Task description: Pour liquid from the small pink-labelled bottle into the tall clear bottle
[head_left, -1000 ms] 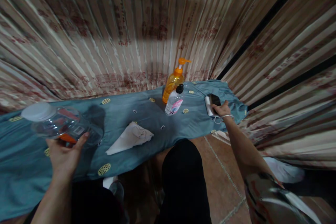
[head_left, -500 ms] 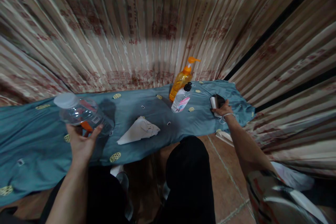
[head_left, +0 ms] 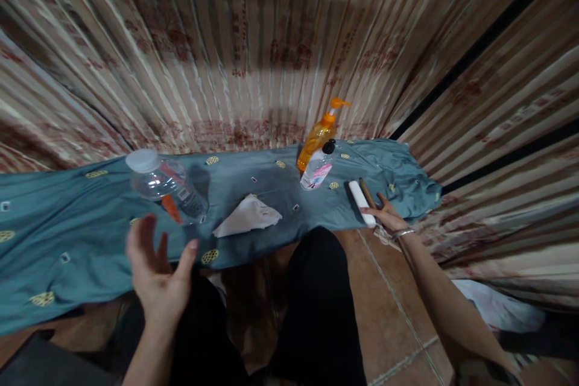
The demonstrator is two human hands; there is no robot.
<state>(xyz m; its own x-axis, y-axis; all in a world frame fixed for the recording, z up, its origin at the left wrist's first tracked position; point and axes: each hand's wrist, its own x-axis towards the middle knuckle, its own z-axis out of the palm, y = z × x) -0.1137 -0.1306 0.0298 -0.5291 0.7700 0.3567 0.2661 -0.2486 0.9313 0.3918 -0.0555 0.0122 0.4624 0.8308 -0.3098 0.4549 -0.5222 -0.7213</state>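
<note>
My left hand [head_left: 160, 274] is in front of a clear plastic bottle [head_left: 183, 196], fingers spread with nothing in them. The bottle has a white lid and an orange label, and stands on the teal cloth. At the right end of the bench, my right hand [head_left: 388, 216] is at the near end of a white bar-shaped object [head_left: 360, 202] and a thin brown stick-like object [head_left: 367, 192]. Its thumb touches the white one, and its fingers are apart. A crumpled white cloth or tissue [head_left: 248, 217] lies between the hands.
An orange pump bottle [head_left: 314, 145] stands behind a clear bottle with a black cap and pink label [head_left: 318, 170]. The teal patterned cloth [head_left: 235, 178] covers a narrow bench. Patterned curtains [head_left: 253, 42] hang behind and at right. My knees are at the bench's front edge.
My left hand has let go of the clear bottle and drawn back toward me. My right hand has moved nearer, its fingers loosened, and the white object now lies lengthwise beside the brown one.
</note>
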